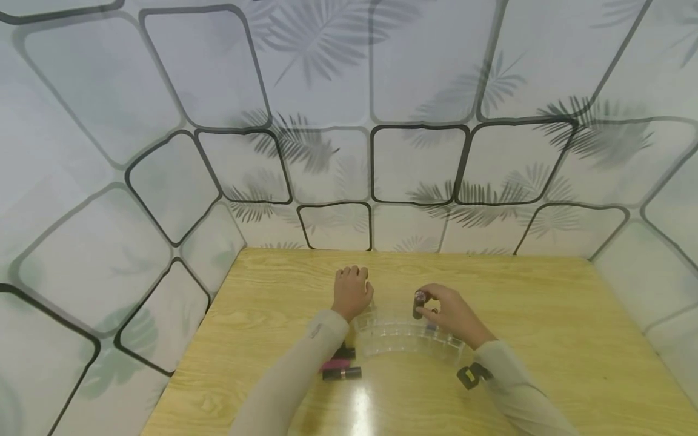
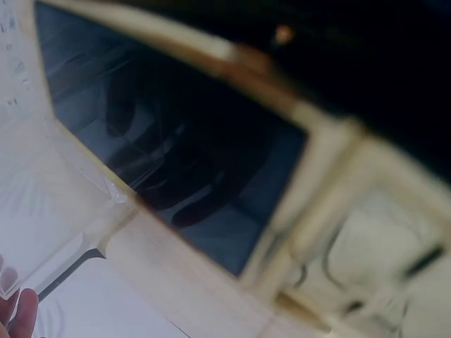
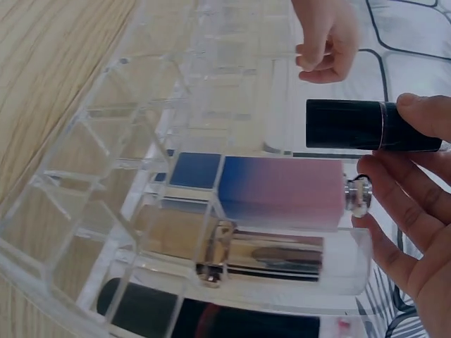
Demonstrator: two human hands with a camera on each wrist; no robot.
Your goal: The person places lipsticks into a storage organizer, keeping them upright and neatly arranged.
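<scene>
Left hand looks to be pinching the left end of the clear organizer. Further right, the black lipstick is upright near its back, long axis matching the slotted pink-blue tube, pinched by the right hand, easily the nearer one.

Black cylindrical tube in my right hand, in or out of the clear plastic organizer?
Out: the right hand holds the black tube, its free end outside the organizer.
</scene>
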